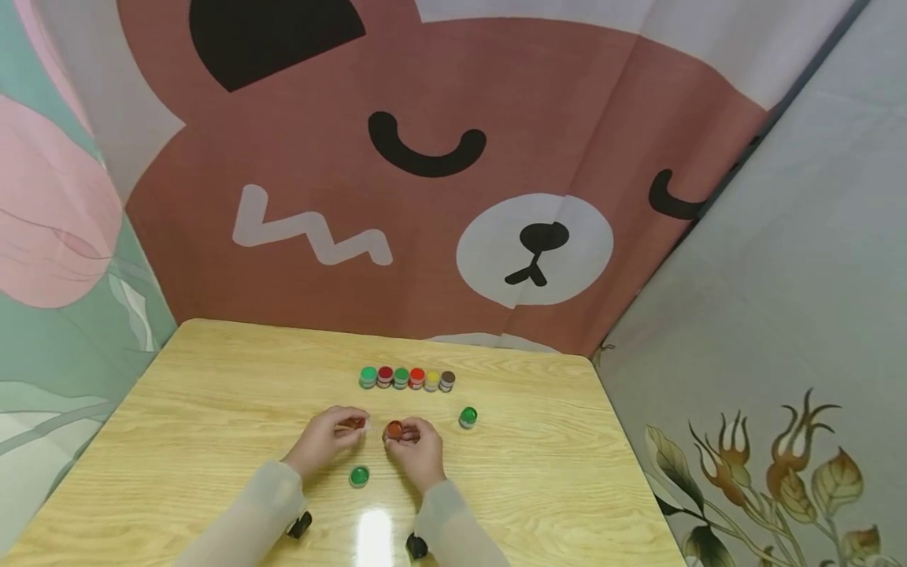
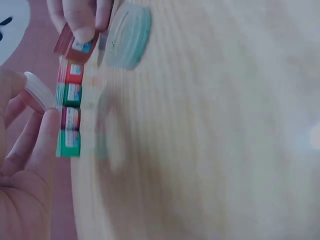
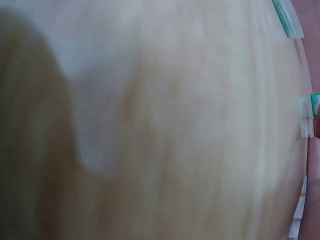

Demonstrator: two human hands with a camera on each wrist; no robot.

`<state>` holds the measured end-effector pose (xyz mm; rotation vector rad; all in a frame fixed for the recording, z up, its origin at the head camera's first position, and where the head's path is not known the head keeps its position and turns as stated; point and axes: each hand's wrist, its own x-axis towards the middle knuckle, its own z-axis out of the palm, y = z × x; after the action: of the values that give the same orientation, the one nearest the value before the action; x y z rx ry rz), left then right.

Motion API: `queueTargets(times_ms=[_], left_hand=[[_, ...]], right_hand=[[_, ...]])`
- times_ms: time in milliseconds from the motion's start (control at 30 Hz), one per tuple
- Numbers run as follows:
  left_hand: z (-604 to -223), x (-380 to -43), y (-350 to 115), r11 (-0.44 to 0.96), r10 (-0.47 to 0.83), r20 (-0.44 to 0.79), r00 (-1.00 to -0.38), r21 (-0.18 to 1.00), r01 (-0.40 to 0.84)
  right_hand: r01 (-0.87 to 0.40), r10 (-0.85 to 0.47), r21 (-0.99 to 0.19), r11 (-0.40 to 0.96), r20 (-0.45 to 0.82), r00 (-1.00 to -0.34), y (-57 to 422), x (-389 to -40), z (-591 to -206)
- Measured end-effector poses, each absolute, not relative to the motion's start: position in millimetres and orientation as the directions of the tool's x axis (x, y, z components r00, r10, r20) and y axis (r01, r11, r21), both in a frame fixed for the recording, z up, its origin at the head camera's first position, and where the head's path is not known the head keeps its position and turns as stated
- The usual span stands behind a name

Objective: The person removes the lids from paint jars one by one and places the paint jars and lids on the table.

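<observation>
My left hand point(image 1: 322, 442) pinches a small round lid point(image 2: 40, 91) by its edge, with a pale rim and a brownish inside. Close to its right, my right hand point(image 1: 420, 453) grips a small orange-brown paint pot point(image 1: 394, 429) between thumb and fingers. The pot's side carries a small label in the left wrist view, and a narrow gap parts it from the lid. On the table nearer the body lies a round green lid point(image 1: 359, 476). A finger point(image 3: 311, 195) of the right hand shows at the right wrist view's edge.
A row of several small paint pots point(image 1: 401, 378) in green, reds, yellow and brown stands toward the back of the wooden table point(image 1: 234, 394). Another green pot point(image 1: 468, 417) stands to the right. Printed curtains point(image 1: 319, 299) hang behind the table.
</observation>
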<state>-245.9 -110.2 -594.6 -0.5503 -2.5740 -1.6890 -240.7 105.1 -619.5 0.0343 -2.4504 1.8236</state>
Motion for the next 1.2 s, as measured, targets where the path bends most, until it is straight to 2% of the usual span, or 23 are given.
queueTargets(times_ms=[267, 567, 800, 1200], left_hand=[[-591, -221, -128, 0.337, 0.093, 0.091, -0.992, 0.934, 0.118], [-593, -195, -133, 0.271, 0.045, -0.002, -0.999, 0.962, 0.010], [-601, -180, -131, 0.209, 0.051, -0.018, -0.999, 0.978, -0.007], [-609, -172, -127, 0.239, 0.080, 0.008, -0.997, 0.971, 0.027]], right_hand=[[-0.016, 0.227, -0.950, 0.311, 0.091, -0.970, 119, -248, -616], [0.046, 0.456, -0.931, 0.362, 0.134, -0.880, 133, -260, -619], [0.089, 0.524, -0.943, 0.320, 0.098, -0.846, 132, -260, -613], [0.168, 0.581, -0.936, 0.310, 0.047, -0.812, 129, -261, -607]])
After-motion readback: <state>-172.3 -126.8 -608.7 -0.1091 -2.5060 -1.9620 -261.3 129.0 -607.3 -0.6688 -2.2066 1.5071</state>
